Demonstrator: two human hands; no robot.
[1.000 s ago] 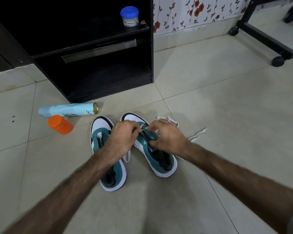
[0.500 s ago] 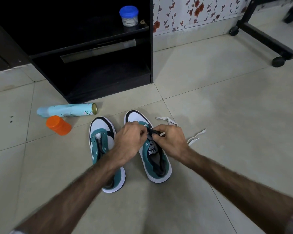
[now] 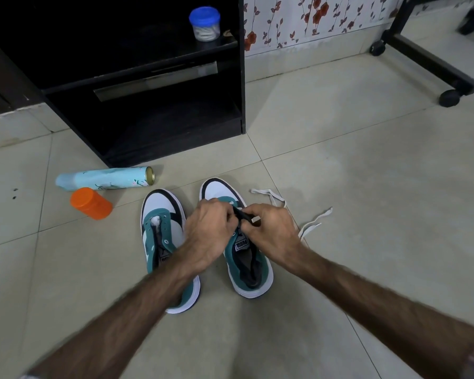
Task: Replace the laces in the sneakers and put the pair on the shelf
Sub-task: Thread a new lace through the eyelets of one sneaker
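Two teal and white sneakers stand side by side on the tiled floor, toes pointing away from me. The left sneaker (image 3: 162,231) has bare eyelets. Over the front of the right sneaker (image 3: 246,266), my left hand (image 3: 208,233) and my right hand (image 3: 274,231) meet and pinch a black lace (image 3: 244,214) between their fingertips. A loose white lace (image 3: 307,225) lies on the floor just right of that shoe. The black shelf unit (image 3: 175,116) stands beyond the shoes with an open lower compartment.
A light blue spray can (image 3: 104,178) lies on its side left of the shoes, with an orange capped bottle (image 3: 91,202) beside it. A blue-lidded jar (image 3: 204,23) sits on the upper shelf. A black wheeled frame (image 3: 433,67) stands at the far right.
Both hands rose slightly from the right sneaker's eyelets and now hold a black lace stretched between them. The shoe's tongue label has come into view.
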